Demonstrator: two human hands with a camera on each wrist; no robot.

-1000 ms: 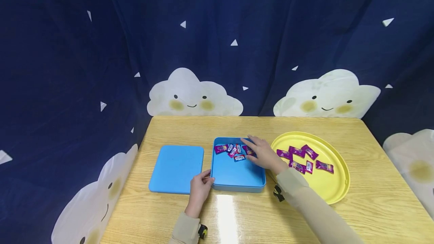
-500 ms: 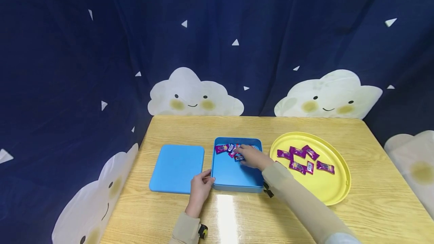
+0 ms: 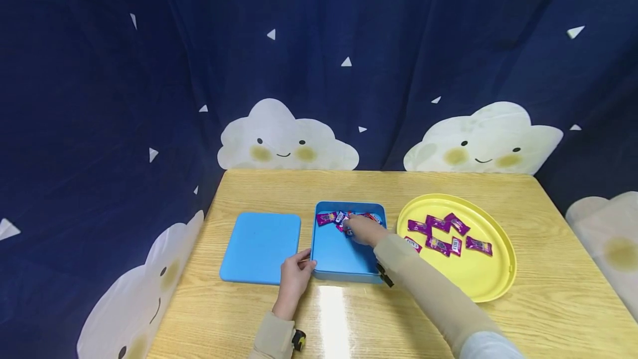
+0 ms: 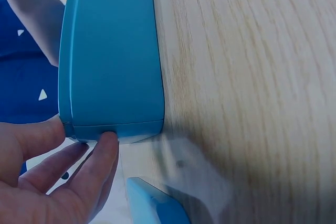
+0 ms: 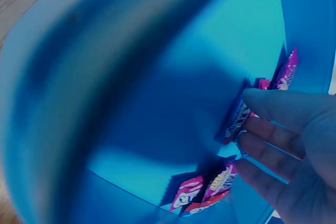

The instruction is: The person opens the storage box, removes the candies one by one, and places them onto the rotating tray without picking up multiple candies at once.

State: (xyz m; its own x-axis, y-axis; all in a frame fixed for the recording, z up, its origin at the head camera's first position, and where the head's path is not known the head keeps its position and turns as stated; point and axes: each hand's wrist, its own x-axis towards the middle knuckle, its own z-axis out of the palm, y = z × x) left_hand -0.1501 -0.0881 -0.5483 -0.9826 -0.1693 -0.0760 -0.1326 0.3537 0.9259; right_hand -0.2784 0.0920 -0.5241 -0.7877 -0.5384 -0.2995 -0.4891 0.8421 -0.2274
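Note:
The left hand [image 3: 293, 277] is at the near left corner of the open blue box [image 3: 344, 259]. In the left wrist view, the thumb of this hand [image 4: 58, 174] lies at the rim of the box [image 4: 113, 51] and its fingertips press the outer side. Inside the box, the right hand [image 3: 366, 230] reaches down over small wrapped candies [image 3: 326, 218]. The right wrist view shows the thumb and fingers of this hand [image 5: 294, 145] pinching a dark blue packet [image 5: 234, 119] tilted up from the floor. Other packets [image 5: 216, 184] lie close to the fingertips.
A round yellow tray [image 3: 478, 281] with several purple and pink packets [image 3: 478, 245] lies right of the box, partly under the right forearm. Left of the box lies a flat blue lid [image 3: 260, 248]. A dark blue curtain [image 3: 309, 71] hangs behind the wooden table [image 3: 279, 193].
The right hand has moved left and down inside the box, from its right side to the middle packets, its fingers now drawn together. The left hand has stayed in place.

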